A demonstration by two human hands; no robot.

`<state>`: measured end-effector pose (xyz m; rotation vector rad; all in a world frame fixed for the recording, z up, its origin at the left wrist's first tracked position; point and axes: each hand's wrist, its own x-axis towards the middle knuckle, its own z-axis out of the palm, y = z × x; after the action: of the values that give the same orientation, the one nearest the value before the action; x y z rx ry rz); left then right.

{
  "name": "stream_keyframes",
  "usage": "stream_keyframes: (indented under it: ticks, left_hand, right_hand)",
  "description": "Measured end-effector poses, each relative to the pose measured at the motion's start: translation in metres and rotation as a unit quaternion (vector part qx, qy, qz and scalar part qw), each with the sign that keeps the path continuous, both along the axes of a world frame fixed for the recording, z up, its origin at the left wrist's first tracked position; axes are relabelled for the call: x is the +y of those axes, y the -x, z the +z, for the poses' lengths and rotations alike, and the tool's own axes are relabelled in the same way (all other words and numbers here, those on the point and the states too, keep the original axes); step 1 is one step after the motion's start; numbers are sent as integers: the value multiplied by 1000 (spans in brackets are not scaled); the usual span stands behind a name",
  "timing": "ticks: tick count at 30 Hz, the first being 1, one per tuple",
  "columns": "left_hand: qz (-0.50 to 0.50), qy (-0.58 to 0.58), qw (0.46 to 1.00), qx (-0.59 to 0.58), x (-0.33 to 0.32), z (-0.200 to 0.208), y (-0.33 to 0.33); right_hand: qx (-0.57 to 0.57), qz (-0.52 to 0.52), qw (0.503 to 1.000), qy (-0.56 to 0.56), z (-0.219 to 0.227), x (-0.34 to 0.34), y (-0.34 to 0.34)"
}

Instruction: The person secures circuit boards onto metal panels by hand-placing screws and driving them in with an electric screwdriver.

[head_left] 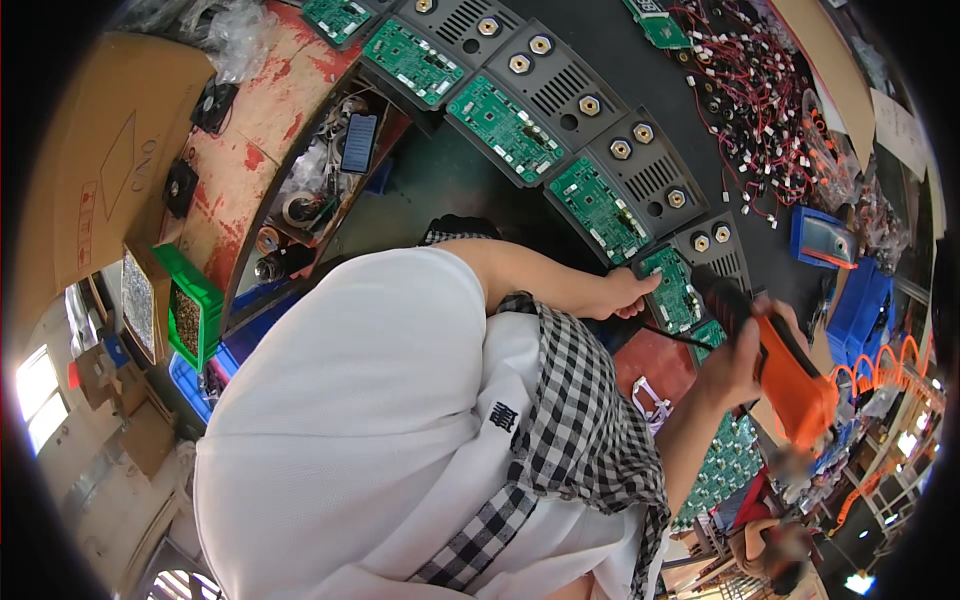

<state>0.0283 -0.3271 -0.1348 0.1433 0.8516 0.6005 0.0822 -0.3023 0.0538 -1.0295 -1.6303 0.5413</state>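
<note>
My left hand has its thumb and curled fingers at the near edge of a green circuit board and appears to pinch it. That board lies along a grey slotted panel with brass-coloured round fittings. My right hand is wrapped round an orange and black hand-held tool, whose exact kind I cannot make out. The tool's black end is over the panel, right of my left hand; its tip is hidden. A black cable runs beside the board. Another green board shows partly below the tool.
Several similar panels with green boards form a curved row along the bench. Red and black wires with white connectors are heaped at the far right, near blue bins. A phone lies left. Another person is at lower right.
</note>
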Motion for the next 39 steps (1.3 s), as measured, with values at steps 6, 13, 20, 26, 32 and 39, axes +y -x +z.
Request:
stream_keyframes:
  ticks: [6, 13, 20, 26, 32, 39]
  left_hand:
    - [-143, -33, 988, 39, -17, 4, 29]
    - [-73, -127, 983, -111, -38, 42, 95]
    - [38, -58, 984, -165, -63, 60, 129]
    - [25, -69, 978, -193, -58, 65, 150]
    - [34, -80, 976, -199, -38, 58, 187]
    - [-17, -88, 968, -233, -14, 36, 238]
  right_hand:
    - [293, -31, 954, 61, 40, -46, -23]
    - [287, -4, 956, 60, 32, -96, -13]
    - [311, 41, 946, 81, 39, -118, 1]
    - [305, 47, 948, 78, 47, -118, 26]
    - [297, 31, 952, 62, 46, -97, 65]
    - [266, 55, 960, 63, 39, -66, 123]
